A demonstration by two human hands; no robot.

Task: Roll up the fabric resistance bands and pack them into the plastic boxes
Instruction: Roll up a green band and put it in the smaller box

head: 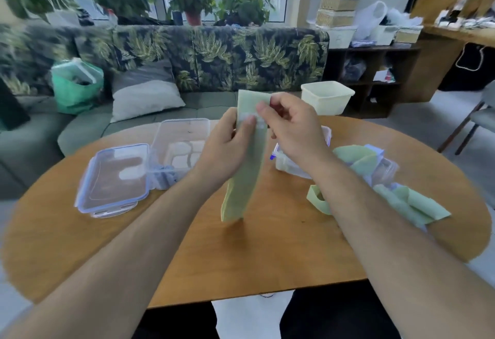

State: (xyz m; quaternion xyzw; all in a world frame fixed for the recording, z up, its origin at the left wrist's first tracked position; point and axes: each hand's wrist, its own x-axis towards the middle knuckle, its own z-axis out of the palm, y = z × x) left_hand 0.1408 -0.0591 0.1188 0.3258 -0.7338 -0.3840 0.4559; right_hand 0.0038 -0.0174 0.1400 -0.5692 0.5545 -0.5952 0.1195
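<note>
From the head camera: one long pale green fabric resistance band is held upright over the middle of the round wooden bench. It is flat and unrolled. Its top edge stands above the fingers and its lower end hangs down to just above the bench, or touches it; I cannot tell which.

Both hands are together on its upper part. The left hand grips the left edge with its thumb across the front. The right hand pinches the right edge with curled fingers.

Three clear plastic boxes show:
- an open clear box on the left holds some blue fabric, with its clear lid lying flat beside it;
- a second clear box sits behind the right wrist;
- a third clear box is half buried under a loose heap of green bands, too tangled to count.

One opaque white tub stands at the far edge.
</note>
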